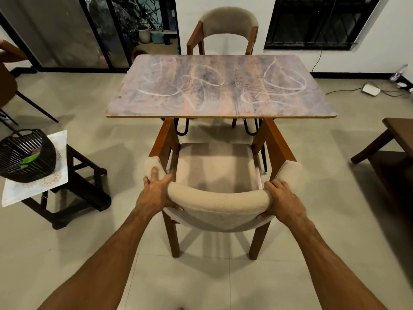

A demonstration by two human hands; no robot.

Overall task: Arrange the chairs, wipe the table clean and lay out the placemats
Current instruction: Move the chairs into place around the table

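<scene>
A wooden armchair with a beige padded backrest [218, 201] stands in front of me at the near edge of the table [220, 86], its arms just under the tabletop. My left hand [156, 191] grips the left end of the curved backrest. My right hand [282, 201] grips the right end. The tabletop is brown with white smeared scribbles across it. A second matching chair [225, 27] stands at the far side of the table, facing me.
A low dark stand at the left holds a pale placemat [33, 189] with a black basket [24, 155] on it. Another chair [9, 86] stands at the far left. A dark wooden bench [395, 139] is at the right. Cables and a white device [371, 89] lie on the floor.
</scene>
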